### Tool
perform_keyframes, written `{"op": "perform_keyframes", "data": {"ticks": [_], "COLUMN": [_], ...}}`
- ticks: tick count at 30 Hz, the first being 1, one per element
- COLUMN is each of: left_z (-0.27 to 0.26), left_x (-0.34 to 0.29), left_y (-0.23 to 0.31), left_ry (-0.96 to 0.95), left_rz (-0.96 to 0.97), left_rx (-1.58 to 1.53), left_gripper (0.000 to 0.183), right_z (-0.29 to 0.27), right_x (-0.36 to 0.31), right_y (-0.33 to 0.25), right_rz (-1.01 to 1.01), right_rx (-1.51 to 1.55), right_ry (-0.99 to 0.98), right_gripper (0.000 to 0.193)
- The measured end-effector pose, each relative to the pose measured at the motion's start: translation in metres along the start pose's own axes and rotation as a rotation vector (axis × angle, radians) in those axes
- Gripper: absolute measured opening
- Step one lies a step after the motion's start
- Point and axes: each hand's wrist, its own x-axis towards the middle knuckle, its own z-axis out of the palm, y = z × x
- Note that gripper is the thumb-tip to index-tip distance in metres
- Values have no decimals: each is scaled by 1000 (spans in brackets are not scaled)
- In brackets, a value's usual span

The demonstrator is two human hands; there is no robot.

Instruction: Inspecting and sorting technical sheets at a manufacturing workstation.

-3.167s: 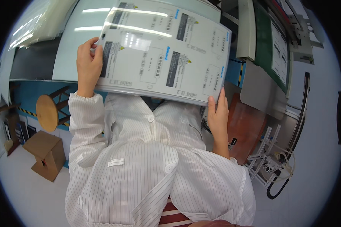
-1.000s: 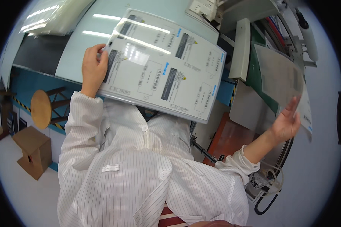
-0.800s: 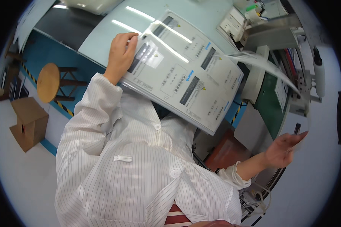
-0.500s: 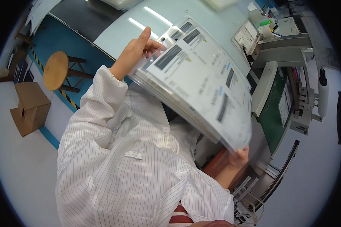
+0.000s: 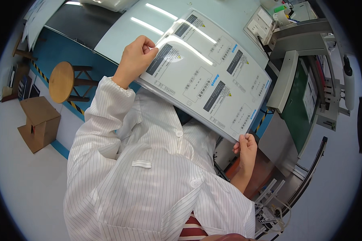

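Observation:
A stack of clear plastic sheets (image 5: 205,90), printed with dark rectangles, line drawings and small blue marks, lies tilted across the front of the pale glass-topped table. My left hand (image 5: 136,57) pinches its left corner between thumb and fingers. At the near right corner, my right hand (image 5: 246,147) grips the edge, thumb on top. Strips of overhead light reflect off the glossy top sheet. The underside of the stack is hidden.
A machine with a green bed (image 5: 298,108) and grey frame stands at the right. White panels with a cable (image 5: 260,25) sit at the table's far right. On the left are a round wooden stool (image 5: 62,82) and an open cardboard box (image 5: 39,124).
The stack has gone from raised and steeply tilted to lower and flatter, its edges drawn together. My left hand's raised thumb has closed on the corner; my right hand has shifted slightly up and left.

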Motion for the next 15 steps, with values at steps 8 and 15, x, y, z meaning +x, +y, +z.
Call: {"op": "perform_keyframes", "data": {"ticks": [8, 15], "left_z": [3, 7], "left_x": [1, 5], "left_y": [-10, -18], "left_ry": [26, 28], "left_rz": [23, 103], "left_rx": [66, 82], "left_gripper": [19, 21], "right_z": [18, 22], "right_x": [-5, -6], "right_y": [-2, -4], "right_rz": [-28, -34], "right_rx": [-102, -250], "right_ry": [171, 261], "right_gripper": [16, 24]}}
